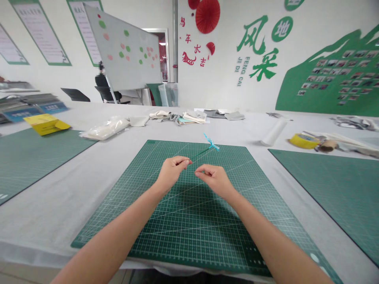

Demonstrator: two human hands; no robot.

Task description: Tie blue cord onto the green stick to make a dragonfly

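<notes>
My left hand (173, 170) pinches the lower end of a thin dark green stem (202, 152) between thumb and fingertips. The stem slants up to the right, and a small light-blue flower (212, 145) sits at its far tip. Close beside it, my right hand (215, 178) is closed with thumb and index finger pressed together. Whatever those fingertips may hold is too small to make out. Both hands hover over a green gridded cutting mat (195, 236), with their shadow falling on it.
Another cutting mat lies on each side, left (38, 157) and right (334, 185). Farther back are a yellow packet (46, 124), a plastic bag of white material (106, 128), fabric scraps (194, 116), a white roll (275, 132) and yellow tape (304, 141).
</notes>
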